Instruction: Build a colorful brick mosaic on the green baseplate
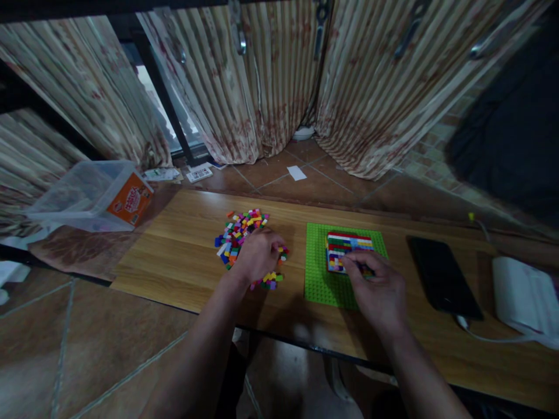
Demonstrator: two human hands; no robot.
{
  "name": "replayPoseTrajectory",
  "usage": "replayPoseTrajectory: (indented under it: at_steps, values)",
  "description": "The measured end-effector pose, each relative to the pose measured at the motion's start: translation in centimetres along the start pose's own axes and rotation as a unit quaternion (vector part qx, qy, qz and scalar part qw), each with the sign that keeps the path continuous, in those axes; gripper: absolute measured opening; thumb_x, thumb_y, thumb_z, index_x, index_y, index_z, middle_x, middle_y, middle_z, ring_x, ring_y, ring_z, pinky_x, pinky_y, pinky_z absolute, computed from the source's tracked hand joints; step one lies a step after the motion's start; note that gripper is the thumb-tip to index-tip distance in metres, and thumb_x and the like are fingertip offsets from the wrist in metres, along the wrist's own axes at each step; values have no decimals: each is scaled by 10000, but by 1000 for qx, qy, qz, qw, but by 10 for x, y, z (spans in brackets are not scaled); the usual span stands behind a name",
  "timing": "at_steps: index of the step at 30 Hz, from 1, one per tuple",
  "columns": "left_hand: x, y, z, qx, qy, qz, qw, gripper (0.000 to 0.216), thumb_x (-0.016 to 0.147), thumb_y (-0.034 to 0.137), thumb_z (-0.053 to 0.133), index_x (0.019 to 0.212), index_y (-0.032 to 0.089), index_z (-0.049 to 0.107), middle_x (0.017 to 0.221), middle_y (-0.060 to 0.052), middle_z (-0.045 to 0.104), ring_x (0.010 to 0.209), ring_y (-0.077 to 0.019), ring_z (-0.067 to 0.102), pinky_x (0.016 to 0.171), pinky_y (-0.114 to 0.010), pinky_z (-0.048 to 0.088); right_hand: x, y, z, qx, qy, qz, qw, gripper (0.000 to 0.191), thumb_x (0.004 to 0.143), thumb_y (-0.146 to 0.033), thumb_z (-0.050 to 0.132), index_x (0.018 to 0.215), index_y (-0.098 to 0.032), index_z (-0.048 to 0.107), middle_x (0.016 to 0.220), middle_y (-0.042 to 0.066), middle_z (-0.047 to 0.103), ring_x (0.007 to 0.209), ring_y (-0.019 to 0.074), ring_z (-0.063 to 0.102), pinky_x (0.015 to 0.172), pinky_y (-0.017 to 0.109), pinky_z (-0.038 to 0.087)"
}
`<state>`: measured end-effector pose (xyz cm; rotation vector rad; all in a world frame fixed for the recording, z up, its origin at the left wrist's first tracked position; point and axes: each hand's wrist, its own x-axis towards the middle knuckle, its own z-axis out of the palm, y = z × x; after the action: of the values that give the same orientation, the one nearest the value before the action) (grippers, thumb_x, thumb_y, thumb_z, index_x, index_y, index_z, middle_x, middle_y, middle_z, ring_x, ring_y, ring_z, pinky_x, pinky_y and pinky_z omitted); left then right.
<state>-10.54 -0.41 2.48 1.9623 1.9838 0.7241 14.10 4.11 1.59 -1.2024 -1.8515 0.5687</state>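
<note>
Head view: wooden worktop, tiled floor, striped curtains. One green baseplate carrying one brick block, right hand pinching its near corner. One loose-brick pile under curled left hand, grip unclear. One black tablet, one clear tub.

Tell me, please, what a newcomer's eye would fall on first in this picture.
The bright brick pile in the middle of the table stands out first, with the left hand resting on its near side. Right of it lies a green baseplate carrying a striped brick block, whose near edge the right hand touches. A black phone lies further right.
</note>
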Motion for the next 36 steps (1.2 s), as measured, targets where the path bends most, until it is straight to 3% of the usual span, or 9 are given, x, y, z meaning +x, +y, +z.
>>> replayPoseTrajectory:
  at_steps: [6, 10, 17, 20, 25, 36]
  values:
    - [0, 1, 1, -46, 18, -16, 999, 251, 802, 54, 518, 894, 171, 720, 923, -56, 719, 894, -184, 654, 846, -296, 507, 1, 0, -2, 7, 0, 4, 1000, 153, 863, -337, 626, 778, -227, 688, 859, 22, 703, 855, 199, 626, 817, 352, 452]
    - [1, 6, 6, -141, 41, -35, 989, 217, 833, 95, 535, 944, 161, 709, 960, -61, 719, 884, -176, 666, 827, -297, 522, 1, 1, -2, 12, 9, 2, 1000, 151, 867, -337, 627, 784, -228, 689, 858, 23, 702, 870, 204, 626, 825, 359, 453]
    - [2, 38, 22, -300, 51, 5, 952, 219, 855, 126, 570, 1045, 159, 674, 926, -43, 687, 868, -150, 650, 800, -270, 520, -3, -10, 1, 90, -20, -10, 996, 135, 876, -349, 636, 934, -248, 705, 952, 23, 706, 908, 185, 636, 843, 343, 472]
    - [1, 53, 26, -323, 45, 49, 944, 269, 863, 125, 584, 1117, 179, 655, 902, -29, 659, 852, -135, 635, 808, -264, 515, -4, -14, 4, 135, -61, -4, 989, 176, 878, -341, 640, 1021, -258, 699, 988, 22, 704, 900, 176, 639, 823, 330, 482]
    - [-2, 67, 27, -317, 49, 102, 942, 282, 875, 133, 597, 1145, 197, 641, 943, -36, 649, 880, -131, 626, 831, -265, 515, -4, -15, 3, 177, -82, -3, 981, 110, 890, -300, 624, 940, -260, 713, 937, 7, 719, 881, 162, 645, 820, 311, 478]
    - [-4, 68, 34, -335, 26, 103, 936, 473, 879, 127, 583, 1333, 217, 483, 962, -20, 662, 914, -135, 641, 873, -287, 513, -3, -18, -2, 208, -102, 40, 972, 111, 867, -322, 647, 874, -243, 725, 896, 7, 727, 850, 168, 647, 805, 312, 477]
